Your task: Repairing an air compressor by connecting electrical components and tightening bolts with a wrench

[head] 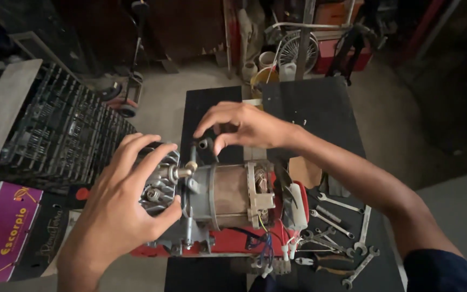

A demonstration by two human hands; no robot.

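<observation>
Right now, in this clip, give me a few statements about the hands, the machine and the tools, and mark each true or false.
1. The left hand rests spread on the finned metal end of the small engine-generator unit. True.
2. The right hand holds a wrench. False: it holds no tool, its fingers curled above the unit's top.
3. Several wrenches lie on the black table to the right of the unit. True.
4. The unit's base is blue. False: it is red.
5. A stack of dark crates stands at the left. True.
</observation>
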